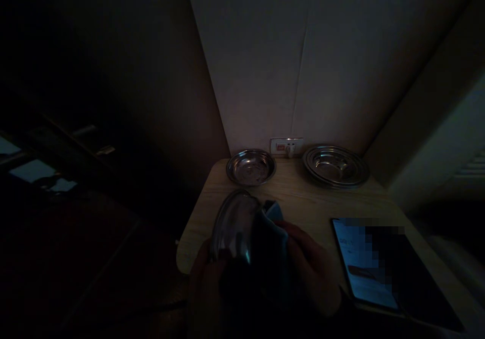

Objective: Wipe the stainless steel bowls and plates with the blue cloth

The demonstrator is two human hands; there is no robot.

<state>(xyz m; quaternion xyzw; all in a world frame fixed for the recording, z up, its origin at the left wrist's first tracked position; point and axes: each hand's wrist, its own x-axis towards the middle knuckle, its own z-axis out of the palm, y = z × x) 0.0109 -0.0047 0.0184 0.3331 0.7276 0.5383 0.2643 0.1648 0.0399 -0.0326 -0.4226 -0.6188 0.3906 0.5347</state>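
A shiny metal bowl (235, 228) is tilted on its side above the near edge of the small wooden table (299, 212). My left hand (206, 273) grips its lower left rim, fingers closed. A blue cloth (278, 238) lies against the bowl's right side, pinched in my right hand (310, 263). The lower part of the cloth and both wrists sink into deep shadow.
A shallow steel dish (251, 168) stands at the back left, with stacked steel plates (336, 167) at the back right. Between them is a wall socket (287, 146). A lit phone (364, 263) lies on a dark flat object (424, 283) at right.
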